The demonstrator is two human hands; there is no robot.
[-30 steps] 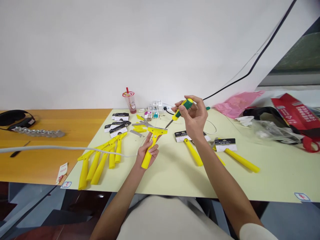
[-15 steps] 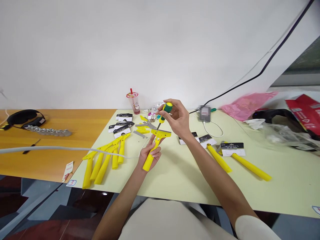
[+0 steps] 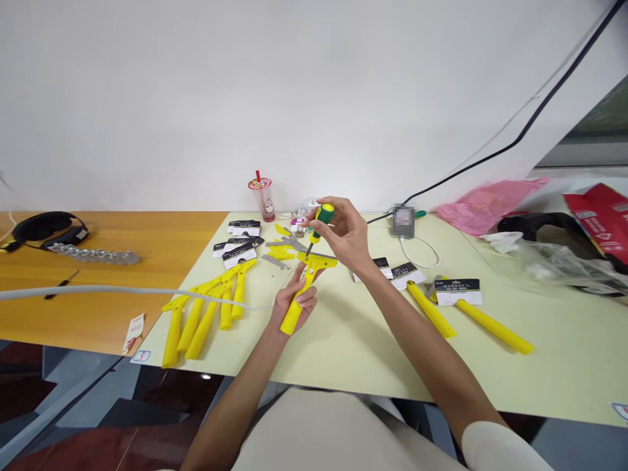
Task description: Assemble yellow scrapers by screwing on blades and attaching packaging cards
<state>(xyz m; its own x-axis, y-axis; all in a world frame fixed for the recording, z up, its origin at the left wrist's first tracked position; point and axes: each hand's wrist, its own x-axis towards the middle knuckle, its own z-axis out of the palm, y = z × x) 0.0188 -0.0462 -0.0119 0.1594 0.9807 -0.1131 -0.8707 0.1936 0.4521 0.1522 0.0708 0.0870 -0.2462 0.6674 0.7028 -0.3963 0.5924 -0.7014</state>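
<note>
My left hand point(image 3: 296, 301) is wrapped round the yellow handle of a scraper point(image 3: 294, 314), which it holds tilted above the table with the wide head pointing away from me. In my right hand point(image 3: 346, 232) is a green and yellow screwdriver point(image 3: 322, 221), gripped between thumb and fingers. The screwdriver's tip meets the left part of the scraper head, where a metal strip shows along the edge. Behind the scraper head lie loose grey blades and small yellow parts point(image 3: 280, 252). Several yellow scraper handles point(image 3: 200, 324) lie in a row to the left.
A cup with a red straw point(image 3: 265, 201) stands by the wall. Black and white cards point(image 3: 240, 252) lie behind the handles. On the right are two yellow scrapers point(image 3: 493, 327), a pink bag point(image 3: 490, 206) and clear plastic point(image 3: 549, 265). A white cable point(image 3: 147, 289) crosses the left side.
The screwdriver and my right hand have shifted slightly left, with the tip now further left on the scraper head. My left hand holds the scraper almost unmoved.
</note>
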